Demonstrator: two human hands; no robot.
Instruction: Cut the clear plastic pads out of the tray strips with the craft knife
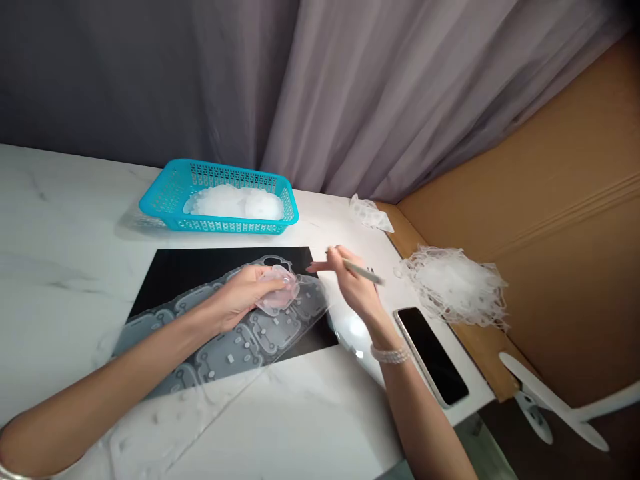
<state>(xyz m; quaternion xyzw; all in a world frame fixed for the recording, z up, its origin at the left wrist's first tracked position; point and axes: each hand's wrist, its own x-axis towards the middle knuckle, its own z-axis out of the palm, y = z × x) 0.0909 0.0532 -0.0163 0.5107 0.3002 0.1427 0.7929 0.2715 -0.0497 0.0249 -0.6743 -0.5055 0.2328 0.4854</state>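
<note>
My left hand [245,293] pinches a small translucent, rounded plastic piece [278,291] between thumb and fingers. Beneath it lies a clear moulded sheet [230,353] with rows of rounded shapes, partly over a black mat [175,273] and running toward the table's front edge. Just right of the piece, my right hand [356,283] is closed around a slim, pale pen-like tool [367,272]. Its exact kind is not clear, and its working end is hard to make out. The right index finger points toward the piece, apart from it.
Behind the mat stands a blue basket [225,225] holding a pile of translucent pieces [235,202]. A heap of clear stringy scraps [455,283] lies at the right edge, near a phone [433,357]. Crumpled clear plastic [370,215] sits farther back. A white clamp-like stand [555,400] is at lower right.
</note>
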